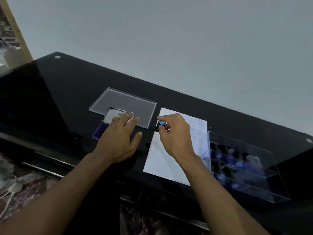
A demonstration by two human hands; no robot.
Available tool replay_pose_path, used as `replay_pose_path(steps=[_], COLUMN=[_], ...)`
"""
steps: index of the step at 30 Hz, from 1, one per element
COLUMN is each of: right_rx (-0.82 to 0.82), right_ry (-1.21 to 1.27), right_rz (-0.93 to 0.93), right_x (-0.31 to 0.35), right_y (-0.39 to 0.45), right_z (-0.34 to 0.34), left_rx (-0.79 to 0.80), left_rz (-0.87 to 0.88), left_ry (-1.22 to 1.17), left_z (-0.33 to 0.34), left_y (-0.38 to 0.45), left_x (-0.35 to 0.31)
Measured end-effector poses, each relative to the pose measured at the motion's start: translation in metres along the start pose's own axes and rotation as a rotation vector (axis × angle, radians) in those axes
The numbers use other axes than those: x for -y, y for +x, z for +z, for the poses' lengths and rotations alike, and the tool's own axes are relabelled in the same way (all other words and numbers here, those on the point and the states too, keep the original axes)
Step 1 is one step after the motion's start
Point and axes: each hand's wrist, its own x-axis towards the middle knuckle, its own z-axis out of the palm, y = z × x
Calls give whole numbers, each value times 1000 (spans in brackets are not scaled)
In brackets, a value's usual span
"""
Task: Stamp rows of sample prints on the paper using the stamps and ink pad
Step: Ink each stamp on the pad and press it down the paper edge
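Left hand point(118, 133): lies flat, fingers point(126, 116) spread and straight, over the ink pad point(100, 131), whose violet face shows at the hand's left edge; the fingertips reach the pad's hinged lid point(111, 114).
Right hand point(174, 133): fingers curled, pinching a small stamp point(161, 123) with a blue cap; the stamp hangs at the left edge of the paper point(160, 155), between paper and ink pad.
Paper: white sheet flat on the black worktop point(67, 85); faint blue rows of prints fill its right part, the left part is bare.
Remaining stamps: stored in the clear compartment box point(243, 167), just beside the paper's right edge; blurred, so their number cannot be told.
Risk, smudging: the right wrist passes above the printed rows; if it drops onto fresh ink, the prints would likely smear.
Risk, shifting sheet: nothing pins the paper; a sideways push from the stamp could slide it on the glossy worktop and skew a row.
Risk, faint or stray print: the left hand covers most of the pad, so inking may be partial, and an inked face held this close to the sheet's edge could mark the worktop.
Surroundings: a clear box cover point(123, 106) lies behind the ink pad, its near edge under the pad's lid; a white cable point(11, 190) lies on the patterned floor at the lower left.
Obstructions: the clear cover crowds the pad from behind; the compartment box bounds the paper on the right.
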Motion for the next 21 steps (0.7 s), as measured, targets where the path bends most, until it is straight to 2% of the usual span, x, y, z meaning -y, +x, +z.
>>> replay_pose_path(steps=[13,21], right_rx=[-23,4], right_ry=[-127,-166], right_rz=[154,143], right_x=[-74,-101], right_y=[21,58], right_z=[-58,-60], left_rx=[139,199], left_rz=[92,95], left_ry=[44,54], left_z=[49,73], left_y=[67,113], left_x=[-59,-63])
